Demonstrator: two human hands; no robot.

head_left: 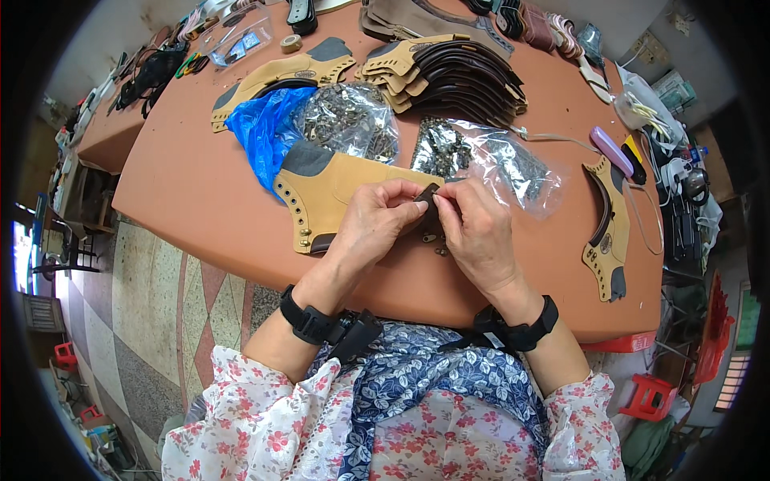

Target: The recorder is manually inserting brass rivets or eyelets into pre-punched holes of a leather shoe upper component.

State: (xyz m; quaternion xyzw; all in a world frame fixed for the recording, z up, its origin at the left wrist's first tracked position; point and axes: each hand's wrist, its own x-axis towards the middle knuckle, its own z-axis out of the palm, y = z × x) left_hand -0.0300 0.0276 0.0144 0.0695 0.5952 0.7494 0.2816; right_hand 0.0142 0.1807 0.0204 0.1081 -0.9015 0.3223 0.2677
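Note:
A tan leather boot upper (329,188) with a grey end patch and a row of eyelets lies on the table in front of me. My left hand (375,218) rests over it, thumb and fingers pinching its raised dark brown edge (428,195). Close beside, my right hand (484,232) has its thumb and forefinger pressed together at the same dark edge. Whatever small part sits between those right fingertips is hidden. Several small metal lace hooks (429,238) lie on the table between my hands. Two hooks show at the upper's lower left corner.
Beyond my hands are a blue plastic bag (265,136), a clear bag of metal hooks (351,120) and another clear bag (513,168) of small dark parts. A stack of uppers (465,80) stands behind. One finished-looking upper (609,232) lies right, near a purple-handled tool (611,151).

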